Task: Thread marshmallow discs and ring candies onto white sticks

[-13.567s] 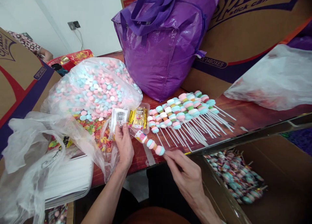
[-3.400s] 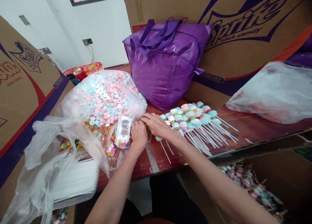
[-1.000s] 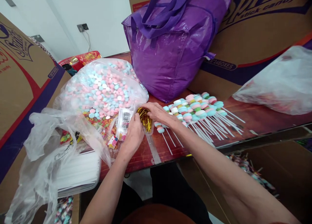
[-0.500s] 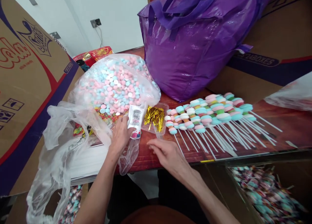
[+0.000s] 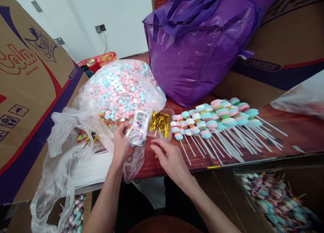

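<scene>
My left hand (image 5: 121, 141) has its fingers closed on the left edge of a small printed clear plastic bag (image 5: 136, 132), held tilted over a stack of printed bags (image 5: 142, 117). My right hand (image 5: 170, 158) is just right of it, low over the table, fingers loosely bent and apart with nothing in them. Beyond my right hand, a clear tray (image 5: 172, 123) holds gold twist ties (image 5: 160, 124). To the right lie several marshmallow skewers (image 5: 222, 116) on white sticks, with pink, blue and white pieces.
A big clear bag of marshmallows (image 5: 118, 82) stands behind the hands. At left are a crumpled plastic bag (image 5: 62, 148), white sheets (image 5: 93, 169) and a carton (image 5: 32, 81). A purple bag (image 5: 202, 54) fills the back. Below right, a box holds wrapped candy (image 5: 273, 199).
My left hand has drawn back a little left, lifting and tilting a printed bag from the stack. My right hand's fingers have spread slightly near the same spot.
</scene>
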A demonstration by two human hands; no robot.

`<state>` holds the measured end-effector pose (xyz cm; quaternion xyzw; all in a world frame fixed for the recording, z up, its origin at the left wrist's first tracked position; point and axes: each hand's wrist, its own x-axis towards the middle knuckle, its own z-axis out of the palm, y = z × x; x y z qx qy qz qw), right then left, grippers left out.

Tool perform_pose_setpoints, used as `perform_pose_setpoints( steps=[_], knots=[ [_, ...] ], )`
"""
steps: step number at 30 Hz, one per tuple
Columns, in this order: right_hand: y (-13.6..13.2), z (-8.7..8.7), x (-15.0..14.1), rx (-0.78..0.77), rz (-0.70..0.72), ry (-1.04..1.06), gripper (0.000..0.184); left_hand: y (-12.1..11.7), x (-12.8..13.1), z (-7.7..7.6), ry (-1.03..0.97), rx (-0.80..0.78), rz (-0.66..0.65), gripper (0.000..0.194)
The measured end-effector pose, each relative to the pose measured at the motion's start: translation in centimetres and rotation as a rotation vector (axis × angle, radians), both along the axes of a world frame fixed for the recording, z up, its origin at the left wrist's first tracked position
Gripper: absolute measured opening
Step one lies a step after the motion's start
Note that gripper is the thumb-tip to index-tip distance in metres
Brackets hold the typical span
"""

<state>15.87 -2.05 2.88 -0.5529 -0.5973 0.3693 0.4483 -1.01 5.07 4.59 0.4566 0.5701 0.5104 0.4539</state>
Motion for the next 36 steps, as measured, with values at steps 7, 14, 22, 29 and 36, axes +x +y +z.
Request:
perform_pose_setpoints(
  steps=[7, 14, 22, 29, 36],
  knots=[
    [0.5, -0.1, -1.5, -0.097, -0.205, 0.561, 0.026, -5.8, 4.6, 0.0, -0.653, -0.232, -0.021, 0.038],
    [-2.4, -0.3, 0.6, -0.111, -0.195, 0.349, 0.035, -7.1, 6.3, -1.0, -0.787, -0.373, 0.128, 0.041],
    [-3.9, -1.6, 1.8, -0.040, -0.368, 0.200, 0.043, -9.1, 8.2, -0.4, -0.722, -0.314, 0.113, 0.043],
    [-3.9, -1.1, 1.2, -0.010, -0.203, 0.074, 0.044, -8.6, 5.0, -0.2, -0.715, -0.196, 0.280, 0.040],
    [-2.2, -2.2, 4.4, 0.047, -0.492, -0.728, 0.018, -7.0, 3.8, -1.0, -0.764, -0.205, 0.338, 0.040]
  ],
)
